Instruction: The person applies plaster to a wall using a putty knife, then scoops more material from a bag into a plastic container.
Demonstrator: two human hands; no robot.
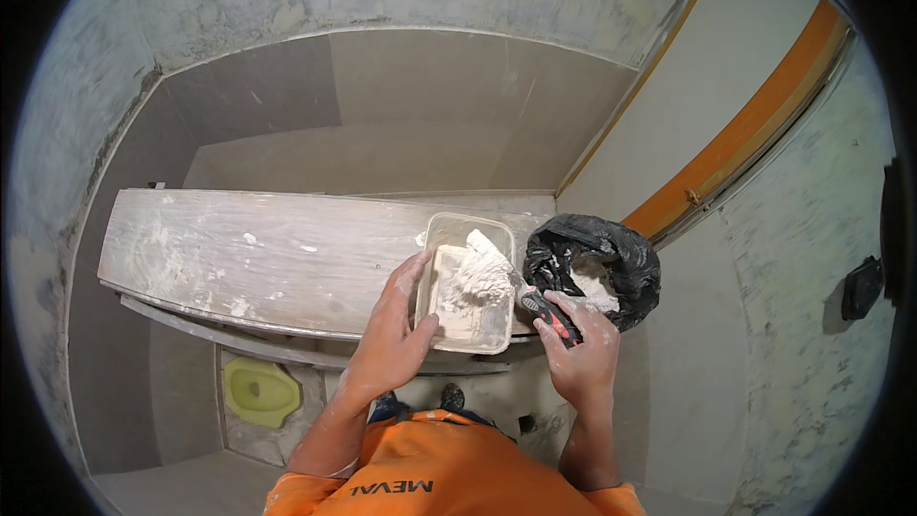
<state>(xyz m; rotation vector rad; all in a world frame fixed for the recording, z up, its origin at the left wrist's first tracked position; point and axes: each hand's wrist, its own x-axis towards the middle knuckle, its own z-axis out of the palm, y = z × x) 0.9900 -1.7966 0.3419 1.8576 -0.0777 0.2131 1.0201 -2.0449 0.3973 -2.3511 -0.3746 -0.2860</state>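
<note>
Left hand (394,334): grip is clamping one translucent tub (492,333) by its left wall, above one worktop (287,250). Right hand (585,349): grip is holding one tool by its black-and-red handle (551,315), far end reaching the tub's one white heap (475,277). One black bag (645,272), just right, is containing white material (594,284).

A long wood-grained board (334,285) carries white powder smears (160,258) and small lumps (250,239) at left, and a black plastic bag (637,268) at the right end.
</note>
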